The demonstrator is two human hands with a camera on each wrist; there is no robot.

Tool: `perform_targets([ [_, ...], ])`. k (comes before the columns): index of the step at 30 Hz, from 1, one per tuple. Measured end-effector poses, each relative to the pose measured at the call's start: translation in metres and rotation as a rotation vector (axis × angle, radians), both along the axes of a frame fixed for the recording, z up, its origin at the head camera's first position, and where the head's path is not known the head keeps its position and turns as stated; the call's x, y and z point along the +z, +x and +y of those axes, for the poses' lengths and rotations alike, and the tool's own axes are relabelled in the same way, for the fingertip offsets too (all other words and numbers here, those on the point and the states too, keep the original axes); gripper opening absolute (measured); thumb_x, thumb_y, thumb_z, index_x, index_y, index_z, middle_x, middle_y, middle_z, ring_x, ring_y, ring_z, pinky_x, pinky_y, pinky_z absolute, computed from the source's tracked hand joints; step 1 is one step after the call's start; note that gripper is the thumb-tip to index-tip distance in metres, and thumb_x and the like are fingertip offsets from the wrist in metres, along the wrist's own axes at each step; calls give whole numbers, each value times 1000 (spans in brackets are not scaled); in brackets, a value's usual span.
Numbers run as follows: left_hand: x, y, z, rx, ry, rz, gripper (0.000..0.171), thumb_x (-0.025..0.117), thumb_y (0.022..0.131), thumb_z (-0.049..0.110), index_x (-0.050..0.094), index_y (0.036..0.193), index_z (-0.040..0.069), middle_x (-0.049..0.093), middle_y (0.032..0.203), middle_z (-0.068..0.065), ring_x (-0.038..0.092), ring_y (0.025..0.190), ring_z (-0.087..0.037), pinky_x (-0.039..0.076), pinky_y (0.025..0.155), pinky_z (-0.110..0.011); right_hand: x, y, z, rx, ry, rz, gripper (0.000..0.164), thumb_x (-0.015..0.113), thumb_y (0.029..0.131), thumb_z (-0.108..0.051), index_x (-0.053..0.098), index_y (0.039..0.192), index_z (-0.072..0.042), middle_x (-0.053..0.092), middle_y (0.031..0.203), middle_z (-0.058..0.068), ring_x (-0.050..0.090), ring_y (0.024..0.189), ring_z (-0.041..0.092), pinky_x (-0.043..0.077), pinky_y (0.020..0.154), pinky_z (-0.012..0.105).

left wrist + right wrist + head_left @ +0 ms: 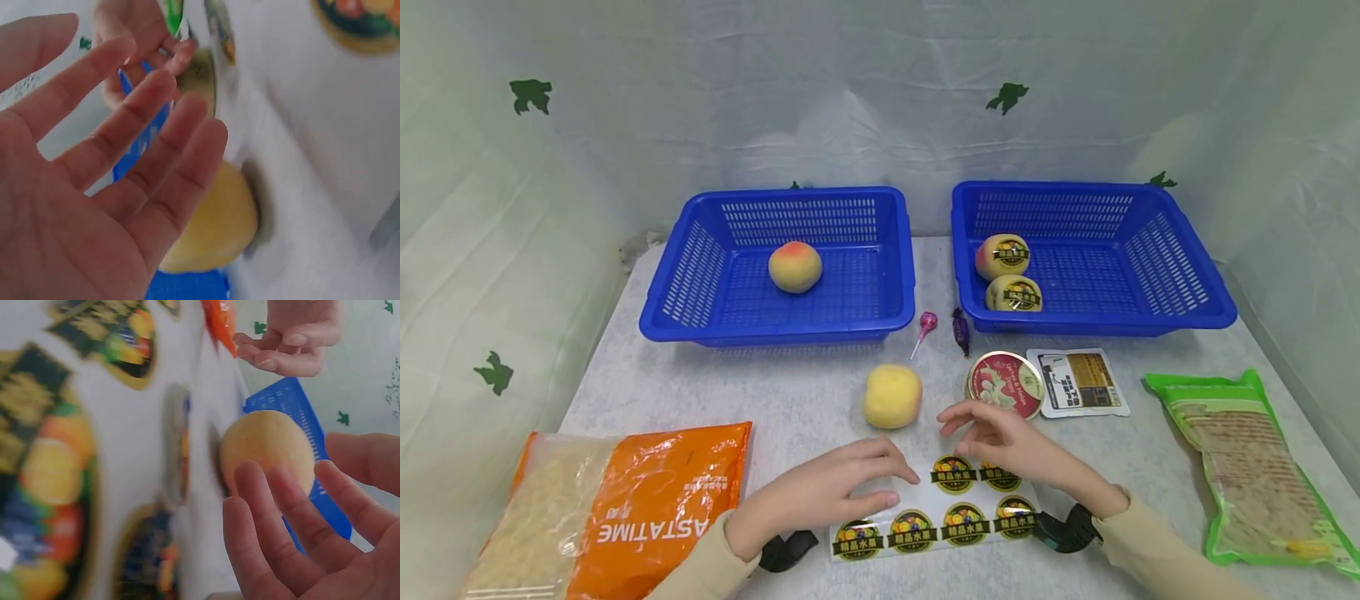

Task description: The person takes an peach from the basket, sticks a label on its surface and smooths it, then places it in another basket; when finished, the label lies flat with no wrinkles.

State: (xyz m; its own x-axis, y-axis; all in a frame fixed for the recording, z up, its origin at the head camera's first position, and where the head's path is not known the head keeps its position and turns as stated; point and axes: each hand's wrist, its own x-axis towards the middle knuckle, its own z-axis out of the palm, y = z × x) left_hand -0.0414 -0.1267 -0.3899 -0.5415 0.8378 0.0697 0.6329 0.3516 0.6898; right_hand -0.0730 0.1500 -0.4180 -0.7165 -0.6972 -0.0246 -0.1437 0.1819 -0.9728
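Note:
A yellow peach (892,397) sits on the table between my two hands, its top bare in the head view. My left hand (831,487) hovers over the left part of a white sticker sheet (917,495), fingers spread and nothing in its palm in the left wrist view. My right hand (1000,437) is over the sheet's upper right, beside the round red tin (1006,382). Its fingers (300,519) are relaxed and apart, overlapping the peach (267,447) in the right wrist view. Several round black-and-gold fruit stickers (966,524) lie on the sheet.
A left blue basket (790,335) holds one peach (795,267); a right blue basket (1097,324) holds two stickered peaches (1013,294). Between them lie a lollipop (928,322) and purple candy (961,332). An orange pasta bag (655,500), white pouch (1078,383) and green-edged bag (1255,467) flank.

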Motion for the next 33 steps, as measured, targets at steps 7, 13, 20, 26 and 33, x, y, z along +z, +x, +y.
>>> perform_targets([
  [7,-16,11,13,-42,-121,3,28,48,94,32,58,118,23,48,116,6,43,95,-7,40,79,-18,-12,14,5,-23,91,38,34,58,86,-2,52,119,-5,58,108,12,59,84,19,49,70,29],
  [13,-26,16,16,-51,-164,119,32,48,93,34,55,123,25,43,126,-2,42,99,-12,40,80,-23,-22,20,3,-37,136,104,37,60,82,6,53,117,-2,57,105,13,57,76,18,49,63,27],
  [20,-30,20,18,-39,-252,204,38,50,91,37,50,128,28,38,131,-3,39,105,-16,39,80,-28,-25,22,1,-46,199,149,35,62,82,0,56,113,-12,56,101,1,55,76,10,49,63,24],
  [26,-35,22,18,-26,-285,245,39,53,89,40,52,127,30,35,135,-1,37,105,-15,36,78,-27,-24,23,0,-47,213,179,33,64,80,-2,58,110,-15,55,96,-2,53,74,9,49,61,23],
  [33,-37,23,18,-17,-268,254,38,54,89,39,53,125,30,36,134,-1,37,104,-15,34,78,-27,-23,24,0,-53,228,192,31,64,81,-2,59,108,-16,54,94,-2,52,72,8,48,60,23],
])
